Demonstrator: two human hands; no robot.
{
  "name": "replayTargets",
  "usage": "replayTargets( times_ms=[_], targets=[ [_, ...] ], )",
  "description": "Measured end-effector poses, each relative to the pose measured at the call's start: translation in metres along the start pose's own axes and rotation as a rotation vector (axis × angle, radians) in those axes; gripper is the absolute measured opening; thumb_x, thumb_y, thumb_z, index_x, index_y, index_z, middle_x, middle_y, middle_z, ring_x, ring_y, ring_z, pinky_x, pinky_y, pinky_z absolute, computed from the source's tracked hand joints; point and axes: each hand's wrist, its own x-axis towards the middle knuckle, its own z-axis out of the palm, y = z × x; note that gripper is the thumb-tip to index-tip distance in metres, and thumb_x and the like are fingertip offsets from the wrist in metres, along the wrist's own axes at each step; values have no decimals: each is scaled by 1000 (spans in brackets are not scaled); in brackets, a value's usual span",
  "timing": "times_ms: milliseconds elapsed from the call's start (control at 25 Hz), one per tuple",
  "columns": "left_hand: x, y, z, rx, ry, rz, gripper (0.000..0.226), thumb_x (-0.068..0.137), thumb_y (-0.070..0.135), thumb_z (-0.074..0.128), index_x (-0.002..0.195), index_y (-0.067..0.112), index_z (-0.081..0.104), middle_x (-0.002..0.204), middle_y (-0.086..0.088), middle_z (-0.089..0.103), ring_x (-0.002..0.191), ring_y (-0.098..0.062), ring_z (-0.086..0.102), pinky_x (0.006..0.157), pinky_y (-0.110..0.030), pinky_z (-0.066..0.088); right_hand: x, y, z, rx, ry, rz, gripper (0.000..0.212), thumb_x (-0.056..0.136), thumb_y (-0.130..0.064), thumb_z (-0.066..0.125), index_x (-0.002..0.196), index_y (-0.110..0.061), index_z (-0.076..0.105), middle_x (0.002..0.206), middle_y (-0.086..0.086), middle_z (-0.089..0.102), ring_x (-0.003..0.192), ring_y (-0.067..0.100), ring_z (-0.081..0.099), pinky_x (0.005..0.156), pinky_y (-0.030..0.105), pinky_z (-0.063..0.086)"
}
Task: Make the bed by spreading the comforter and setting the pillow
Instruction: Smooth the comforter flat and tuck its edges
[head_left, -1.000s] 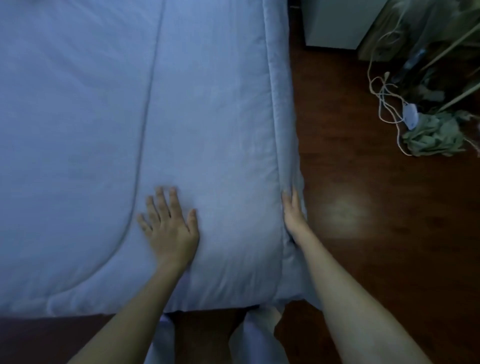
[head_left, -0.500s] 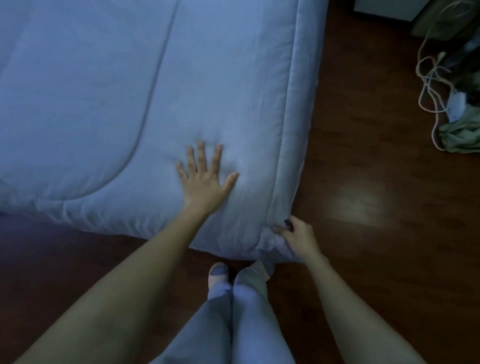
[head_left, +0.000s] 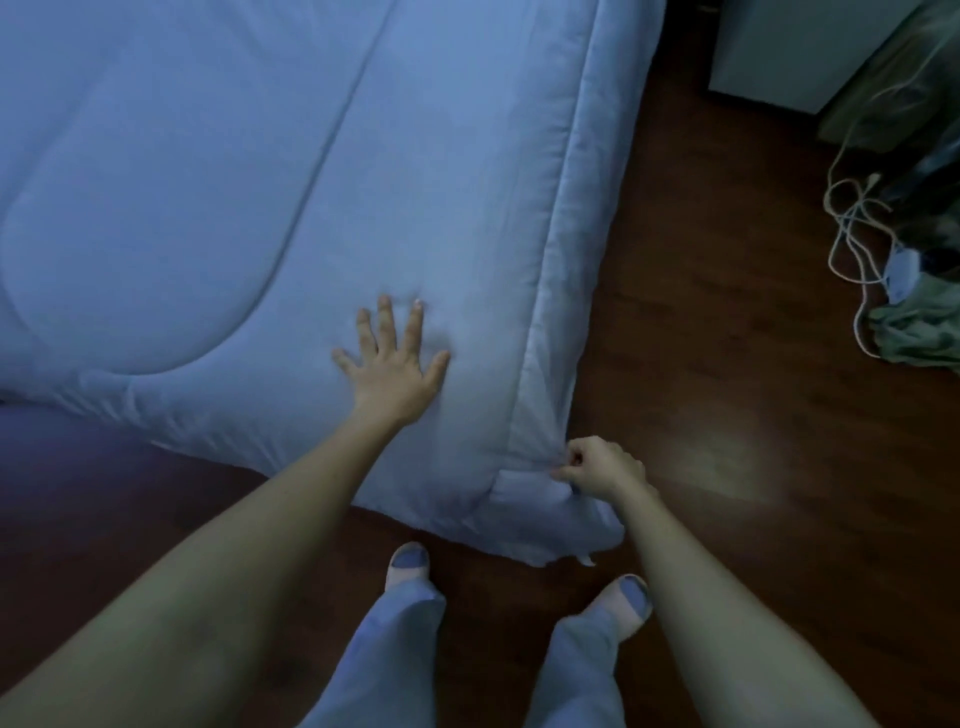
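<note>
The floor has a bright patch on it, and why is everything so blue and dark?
Head view: dim light, with a blue cast over the comforter. Head view: the pale patch on the floor is glare off shiny wood, beside the right hand. Head view: the wide lens bends the bed's edges; the left hand looks slightly soft.

Left hand (head_left: 392, 366) is flat, palm down, fingers (head_left: 387, 325) spread wide and pointing toward the far side, thumb sticking out to the right. The left forearm runs long and straight from the near left corner up to it, wrist pretty much in line. Right hand (head_left: 602, 467) sits nearer and further right, curled into a loose fist with thumb and fingertips pinched together on the left side, knuckles up. Its forearm comes in from the near right, bare. Both feet are planted near the bottom, toes pointing far, loose trouser legs over them.
</note>
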Motion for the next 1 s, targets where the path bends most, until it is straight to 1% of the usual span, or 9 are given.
replayTargets(
  times_ms=[80, 240, 320, 440, 680, 760, 840, 920, 1000],
  targets=[
    [-5, 18, 2, -49, -107, -132, 98, 72, 87, 21, 143, 40, -26, 152, 4, -39, 143, -32, -29, 103, -75, -3, 5, -15, -12, -194, 141, -11, 12, 90, -32, 51, 95, -32, 62, 106, 1, 67, 102, 27, 60, 87, 41, 37],
    [-11, 51, 15, -91, -151, -296, 112, 59, 95, 18, 138, 37, -37, 145, 2, -49, 138, -37, -36, 99, -79, -4, 20, -54, -29, 43, 476, -439, 57, 93, -20, 40, 148, -25, 25, 156, 6, 27, 139, 28, 31, 106, 45, 33],
    [-8, 52, 18, -130, -106, -313, 104, 65, 92, 16, 140, 39, -34, 147, 3, -47, 138, -35, -37, 101, -77, -7, 37, -57, -48, -275, 416, -720, 59, 96, -26, 36, 151, -31, 12, 161, -2, 10, 148, 24, 11, 115, 51, 18],
    [-6, 46, 23, -192, -35, -327, 88, 77, 82, 17, 144, 42, -23, 151, 8, -40, 140, -29, -36, 104, -76, -8, 65, -60, -81, -629, 265, -874, 56, 100, -38, 25, 150, -36, 1, 161, -10, -2, 149, 24, -4, 116, 56, -1],
    [2, 40, 33, -183, -55, -332, 85, 82, 77, 22, 143, 41, -25, 150, 6, -42, 138, -30, -39, 103, -75, -10, 103, -81, -151, -682, 312, -600, 53, 99, -37, 22, 150, -36, 8, 162, -6, 1, 149, 26, -5, 114, 60, -1],
    [3, 41, 40, -175, -29, -342, 85, 82, 77, 21, 143, 41, -26, 150, 5, -42, 137, -31, -40, 102, -74, -13, 103, -100, -154, -696, 397, -761, 52, 98, -34, 28, 149, -35, 17, 162, -2, 8, 148, 28, 1, 114, 60, 6],
    [5, 43, 41, -183, 7, -358, 86, 82, 77, 22, 143, 41, -25, 152, 4, -40, 138, -31, -38, 101, -74, -15, 103, -129, -151, -776, 259, -967, 53, 98, -36, 29, 148, -39, 13, 162, -2, 5, 149, 27, 1, 114, 58, 7],
    [0, 50, 35, -210, 141, -374, 84, 83, 74, 27, 147, 40, -16, 159, 0, -25, 144, -31, -26, 104, -72, -11, 109, -160, -145, -889, 141, -1044, 53, 99, -44, 25, 148, -43, 5, 162, -4, -3, 149, 26, -4, 114, 60, 5],
    [-24, 74, 55, -316, 370, -566, 73, 88, 62, 37, 151, 30, 15, 162, -6, 9, 149, -31, 5, 112, -65, 5, 120, -186, -132, -942, 124, -1083, 54, 98, -51, 21, 147, -46, 1, 162, -5, -6, 148, 27, -6, 112, 62, 3]
  ],
)
